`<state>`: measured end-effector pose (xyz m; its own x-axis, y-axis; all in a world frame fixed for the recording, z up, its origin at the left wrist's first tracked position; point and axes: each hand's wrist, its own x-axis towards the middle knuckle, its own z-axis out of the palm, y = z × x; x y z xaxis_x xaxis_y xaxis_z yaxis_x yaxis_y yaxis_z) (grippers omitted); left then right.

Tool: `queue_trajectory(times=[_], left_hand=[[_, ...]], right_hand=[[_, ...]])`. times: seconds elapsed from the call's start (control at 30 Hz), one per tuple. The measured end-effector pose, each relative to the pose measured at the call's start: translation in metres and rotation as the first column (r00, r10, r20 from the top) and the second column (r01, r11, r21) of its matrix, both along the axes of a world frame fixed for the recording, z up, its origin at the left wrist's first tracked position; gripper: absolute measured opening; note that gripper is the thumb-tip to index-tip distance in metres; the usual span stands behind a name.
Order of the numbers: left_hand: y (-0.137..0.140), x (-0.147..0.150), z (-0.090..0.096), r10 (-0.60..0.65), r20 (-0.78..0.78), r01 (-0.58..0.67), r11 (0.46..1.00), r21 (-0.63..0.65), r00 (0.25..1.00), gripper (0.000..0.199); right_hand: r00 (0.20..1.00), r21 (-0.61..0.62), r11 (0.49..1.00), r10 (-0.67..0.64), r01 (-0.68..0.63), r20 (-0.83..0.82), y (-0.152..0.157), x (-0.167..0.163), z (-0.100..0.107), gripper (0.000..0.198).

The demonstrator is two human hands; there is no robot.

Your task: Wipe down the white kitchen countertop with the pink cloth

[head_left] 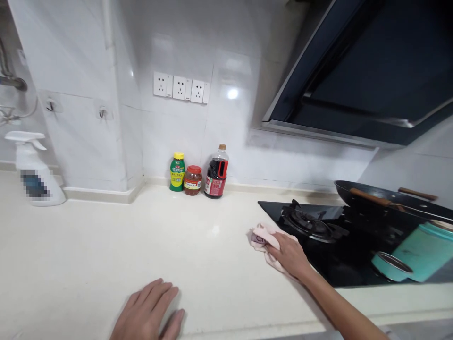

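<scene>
My right hand (290, 255) presses flat on a pink cloth (261, 236) at the left edge of the black glass stove (339, 255), where the stove meets the cream countertop (106, 250). The cloth sticks out to the left from under my fingers. My left hand (148, 314) lies palm down on the countertop near its front edge, fingers spread, holding nothing.
A green bottle (177, 171), a red jar (193, 180) and a dark sauce bottle (216, 172) stand by the back wall. A white spray bottle (33, 170) stands far left. A wok (389, 200) sits on the right burner; a teal container (417, 252) lies on the stove.
</scene>
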<state>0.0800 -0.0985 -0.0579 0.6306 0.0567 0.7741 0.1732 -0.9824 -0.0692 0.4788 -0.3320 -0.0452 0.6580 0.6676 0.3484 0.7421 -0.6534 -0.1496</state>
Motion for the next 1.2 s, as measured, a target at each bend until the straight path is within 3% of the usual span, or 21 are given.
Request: queue_trajectory(times=[0.13,0.27,0.37,0.47,0.53,0.67,0.77,0.87,1.03,1.2], left_hand=[[-0.003,0.003,0.001,0.011,0.008,-0.011,1.000,-0.011,1.000,0.025],[-0.005,0.003,0.005,0.017,0.029,-0.017,1.000,-0.027,0.999,0.023],[-0.006,0.002,0.007,0.019,0.054,-0.018,1.000,-0.024,0.998,0.023],[-0.005,0.000,0.008,0.013,0.064,-0.012,1.000,-0.014,0.998,0.024],[-0.004,0.000,0.007,0.009,0.060,-0.009,1.000,0.001,0.998,0.024],[-0.003,-0.003,0.005,0.016,0.034,-0.016,1.000,-0.011,0.999,0.023],[-0.004,-0.004,0.004,0.012,0.005,-0.012,0.999,-0.040,1.000,0.023],[-0.004,-0.005,0.004,0.012,-0.005,-0.012,0.999,-0.053,1.000,0.023],[-0.004,-0.002,0.005,0.016,-0.014,-0.017,0.999,-0.043,1.000,0.024],[-0.006,0.001,0.008,0.029,-0.010,-0.030,0.998,-0.057,1.000,0.023]], right_hand=[[1.000,-0.005,1.000,0.000,0.000,0.003,0.013,-0.051,-0.007,0.038],[0.981,-0.020,0.985,0.166,-0.169,-0.100,0.046,-0.127,0.000,0.042],[0.893,0.012,0.918,0.389,-0.397,-0.226,0.066,-0.183,0.009,0.054],[0.788,0.040,0.826,0.550,-0.563,-0.278,0.074,-0.208,0.015,0.057],[0.774,0.047,0.816,0.564,-0.577,-0.288,0.074,-0.202,0.017,0.056],[0.888,0.001,0.905,0.418,-0.425,-0.192,0.059,-0.149,0.017,0.053],[0.959,0.009,0.967,0.253,-0.254,-0.125,0.027,-0.100,0.016,0.049],[0.992,0.020,0.995,0.097,-0.096,-0.079,-0.017,-0.068,0.015,0.044],[0.999,0.006,0.999,-0.040,0.040,-0.023,-0.053,-0.058,0.005,0.037],[0.992,-0.019,0.992,-0.127,0.127,-0.012,-0.027,-0.081,-0.001,0.035]])
